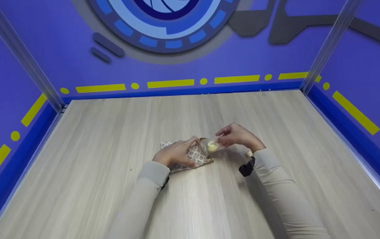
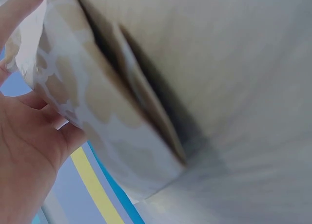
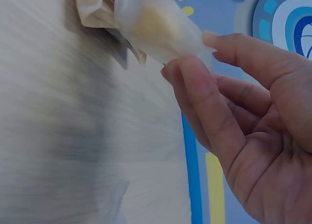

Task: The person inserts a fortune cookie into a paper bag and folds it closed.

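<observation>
A paper bag [image 1: 198,155] with a white-and-tan lattice print lies tilted on the table, its mouth toward the right. My left hand [image 1: 175,152] grips it, thumb and fingers spread across its sides. In the left wrist view a folded flap stands apart along the edge of the paper bag [image 2: 105,97]. At the mouth is a clear plastic packet [image 1: 212,146] with something pale yellow inside. My right hand [image 1: 238,136] pinches the packet's outer end. From the right wrist, the packet [image 3: 156,24] stretches between the fingertips and the brown paper; its inner end is hidden.
Under both hands is a wood-grain table [image 1: 94,132]. Purple-blue walls with yellow dashes [image 1: 170,83] enclose its back and sides. A small pale yellow thing [image 1: 249,153] shows beside the right wrist, too small to identify. A dark band [image 1: 247,167] sits on that wrist.
</observation>
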The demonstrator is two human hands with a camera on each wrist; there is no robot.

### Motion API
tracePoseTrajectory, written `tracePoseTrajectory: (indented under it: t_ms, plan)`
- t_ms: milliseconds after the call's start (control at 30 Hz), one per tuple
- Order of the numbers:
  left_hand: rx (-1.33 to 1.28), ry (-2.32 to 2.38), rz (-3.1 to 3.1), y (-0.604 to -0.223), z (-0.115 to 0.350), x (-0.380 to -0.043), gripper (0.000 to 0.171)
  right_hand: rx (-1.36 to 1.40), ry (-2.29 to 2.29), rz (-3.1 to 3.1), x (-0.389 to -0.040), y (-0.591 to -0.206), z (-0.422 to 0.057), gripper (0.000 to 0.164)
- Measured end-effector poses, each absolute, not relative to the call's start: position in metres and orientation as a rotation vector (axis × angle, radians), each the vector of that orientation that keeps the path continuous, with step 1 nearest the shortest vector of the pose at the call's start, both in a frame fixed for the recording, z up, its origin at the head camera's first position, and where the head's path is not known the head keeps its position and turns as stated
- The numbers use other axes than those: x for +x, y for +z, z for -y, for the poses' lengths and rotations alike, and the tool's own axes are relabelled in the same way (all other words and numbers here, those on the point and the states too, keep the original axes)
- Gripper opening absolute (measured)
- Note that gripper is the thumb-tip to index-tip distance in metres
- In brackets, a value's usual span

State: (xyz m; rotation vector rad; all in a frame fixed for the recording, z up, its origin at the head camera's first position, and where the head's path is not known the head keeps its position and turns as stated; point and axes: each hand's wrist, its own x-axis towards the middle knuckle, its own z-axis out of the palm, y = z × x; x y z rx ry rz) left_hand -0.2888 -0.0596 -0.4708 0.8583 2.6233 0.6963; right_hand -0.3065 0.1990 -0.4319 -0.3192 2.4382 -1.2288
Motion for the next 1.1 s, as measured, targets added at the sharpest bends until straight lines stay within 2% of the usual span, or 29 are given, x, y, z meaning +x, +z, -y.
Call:
tracePoseTrajectory:
  t_ms: [633, 1100]
  plan:
    - [0.840, 0.686, -2.612, -0.472, 0.061, -0.290, 0.069, -0.290, -1.171, -2.503, -0.306, -0.451, -0.185, 0.036]
    - [0.837, 0.669, -2.623, -0.470, 0.061, -0.290, 0.069, -0.368, -1.224, -2.584, -0.304, -0.466, -0.174, 0.031]
